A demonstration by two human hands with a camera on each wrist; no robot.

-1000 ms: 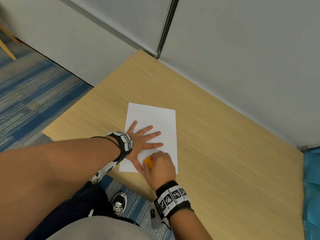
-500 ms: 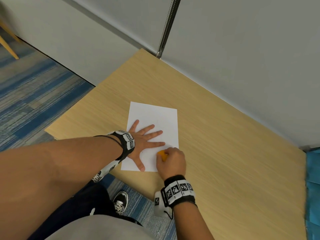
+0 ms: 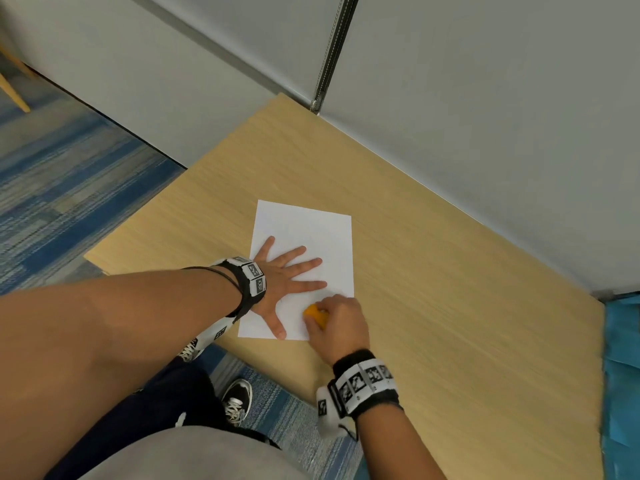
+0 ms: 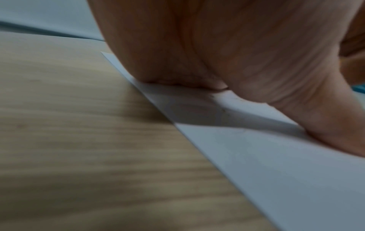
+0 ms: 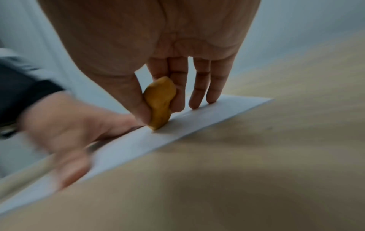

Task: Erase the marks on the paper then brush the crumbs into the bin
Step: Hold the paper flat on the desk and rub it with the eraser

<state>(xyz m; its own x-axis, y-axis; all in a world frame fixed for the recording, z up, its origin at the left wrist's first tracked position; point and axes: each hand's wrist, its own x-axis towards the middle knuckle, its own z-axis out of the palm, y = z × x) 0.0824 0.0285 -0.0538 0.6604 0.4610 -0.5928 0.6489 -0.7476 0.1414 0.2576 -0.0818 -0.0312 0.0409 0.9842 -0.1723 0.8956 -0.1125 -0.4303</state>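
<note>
A white sheet of paper (image 3: 308,233) lies on the wooden table (image 3: 450,306). My left hand (image 3: 287,278) lies flat on the sheet with fingers spread, pressing it down; its palm (image 4: 217,54) shows on the paper (image 4: 276,164) in the left wrist view. My right hand (image 3: 337,322) pinches a yellow-orange eraser (image 3: 313,313) at the sheet's near right part. In the right wrist view the eraser (image 5: 160,101) sits between thumb and forefinger, its tip on the paper (image 5: 138,143). No marks or crumbs are visible to me on the sheet.
Grey wall panels (image 3: 485,116) border the table's far side. Something blue (image 3: 623,375) lies at the table's right edge. Blue striped carpet (image 3: 69,188) and my shoe (image 3: 237,400) are below the table's near edge.
My right hand with the eraser has slid right across the lower part of the sheet, then back a little to the left. My left hand stays flat on the paper.
</note>
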